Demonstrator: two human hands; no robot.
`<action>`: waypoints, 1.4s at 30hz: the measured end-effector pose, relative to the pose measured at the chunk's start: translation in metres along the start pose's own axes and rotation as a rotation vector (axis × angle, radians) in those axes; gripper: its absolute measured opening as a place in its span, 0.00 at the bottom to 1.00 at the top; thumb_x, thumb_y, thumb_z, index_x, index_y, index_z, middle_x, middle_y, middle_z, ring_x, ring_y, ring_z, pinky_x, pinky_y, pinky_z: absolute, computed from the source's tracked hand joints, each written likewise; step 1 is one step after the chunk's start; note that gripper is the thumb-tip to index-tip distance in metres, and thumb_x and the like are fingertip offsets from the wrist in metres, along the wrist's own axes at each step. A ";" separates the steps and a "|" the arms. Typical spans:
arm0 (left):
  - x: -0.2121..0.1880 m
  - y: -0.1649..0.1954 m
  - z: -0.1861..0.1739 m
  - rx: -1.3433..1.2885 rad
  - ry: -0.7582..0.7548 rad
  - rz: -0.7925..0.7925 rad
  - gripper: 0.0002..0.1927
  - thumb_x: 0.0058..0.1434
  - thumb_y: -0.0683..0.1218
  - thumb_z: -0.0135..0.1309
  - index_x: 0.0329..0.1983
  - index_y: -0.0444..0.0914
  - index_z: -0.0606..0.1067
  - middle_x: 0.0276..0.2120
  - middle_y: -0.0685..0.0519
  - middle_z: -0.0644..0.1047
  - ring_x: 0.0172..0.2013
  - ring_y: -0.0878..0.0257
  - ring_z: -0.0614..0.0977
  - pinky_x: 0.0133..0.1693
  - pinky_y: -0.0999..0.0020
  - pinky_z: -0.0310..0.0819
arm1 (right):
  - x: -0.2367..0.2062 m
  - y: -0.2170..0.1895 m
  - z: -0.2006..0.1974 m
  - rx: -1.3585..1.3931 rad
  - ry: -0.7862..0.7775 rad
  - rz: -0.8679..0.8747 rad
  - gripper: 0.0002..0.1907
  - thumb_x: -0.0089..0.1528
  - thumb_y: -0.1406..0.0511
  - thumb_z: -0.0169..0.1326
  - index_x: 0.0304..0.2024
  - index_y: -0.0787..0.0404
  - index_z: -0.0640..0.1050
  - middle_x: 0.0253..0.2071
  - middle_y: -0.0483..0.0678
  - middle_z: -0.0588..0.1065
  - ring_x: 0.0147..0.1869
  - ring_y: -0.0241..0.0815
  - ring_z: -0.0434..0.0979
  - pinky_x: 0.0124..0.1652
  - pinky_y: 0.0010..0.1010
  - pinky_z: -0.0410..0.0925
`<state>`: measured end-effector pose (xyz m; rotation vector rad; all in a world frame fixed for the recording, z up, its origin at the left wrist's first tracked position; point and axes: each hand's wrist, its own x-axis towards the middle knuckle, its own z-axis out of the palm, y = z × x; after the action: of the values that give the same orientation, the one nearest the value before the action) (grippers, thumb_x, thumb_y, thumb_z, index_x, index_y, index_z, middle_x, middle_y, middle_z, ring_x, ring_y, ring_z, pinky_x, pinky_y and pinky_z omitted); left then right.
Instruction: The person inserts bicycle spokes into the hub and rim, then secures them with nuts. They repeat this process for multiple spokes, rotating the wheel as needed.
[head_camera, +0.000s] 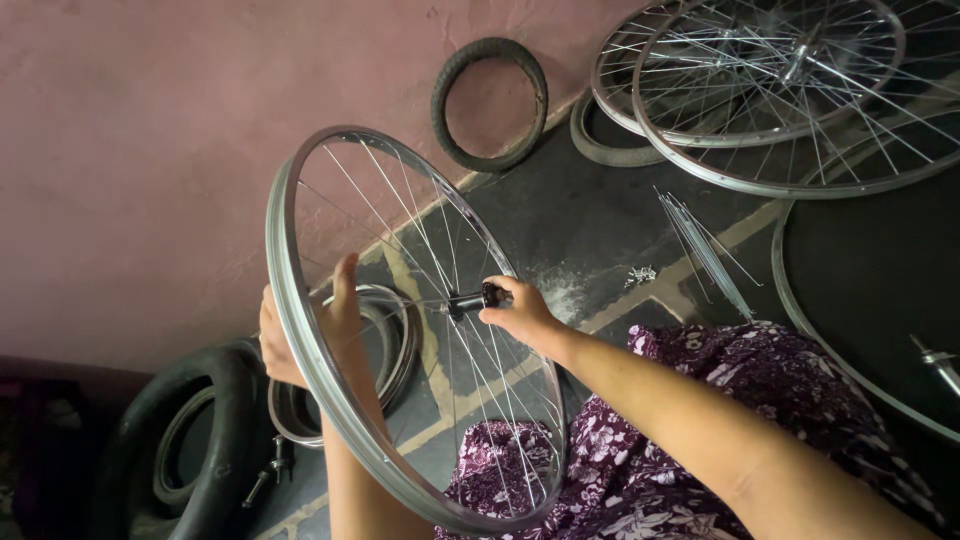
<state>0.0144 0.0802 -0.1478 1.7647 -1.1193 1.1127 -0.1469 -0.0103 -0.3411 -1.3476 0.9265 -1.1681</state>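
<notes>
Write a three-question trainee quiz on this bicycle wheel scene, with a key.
1. True or false: the left hand grips the rim of the spoked wheel.
2. What do the right hand fingers touch? A) the hub B) the small tyre C) the loose spokes
3. Where does the small tyre lean?

Key: 1 true. 2 A. 3 Against the pink wall.
</notes>
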 end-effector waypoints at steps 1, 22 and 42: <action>0.000 0.001 0.008 -0.060 -0.002 -0.015 0.28 0.55 0.66 0.70 0.25 0.38 0.77 0.20 0.53 0.76 0.20 0.58 0.79 0.25 0.64 0.73 | -0.002 -0.002 -0.001 -0.003 -0.001 0.029 0.31 0.48 0.66 0.66 0.55 0.61 0.78 0.45 0.47 0.79 0.52 0.39 0.78 0.50 0.30 0.70; -0.049 -0.081 -0.014 -1.277 -0.528 -0.295 0.15 0.68 0.44 0.57 0.55 0.33 0.78 0.45 0.51 0.80 0.41 0.67 0.77 0.41 0.74 0.67 | 0.006 0.028 0.003 0.017 0.001 -0.054 0.32 0.48 0.64 0.67 0.56 0.60 0.78 0.43 0.46 0.79 0.51 0.40 0.79 0.51 0.31 0.71; -0.145 -0.030 -0.112 -1.231 -0.642 -0.443 0.35 0.54 0.42 0.55 0.67 0.32 0.64 0.61 0.43 0.72 0.65 0.53 0.73 0.66 0.53 0.64 | -0.028 -0.015 0.005 -0.616 0.009 -0.770 0.16 0.63 0.72 0.51 0.53 0.58 0.78 0.56 0.47 0.75 0.62 0.48 0.75 0.58 0.35 0.71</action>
<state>-0.0222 0.2312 -0.2500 1.1884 -1.2424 -0.4592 -0.1489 0.0200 -0.3304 -2.3313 0.8205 -1.5109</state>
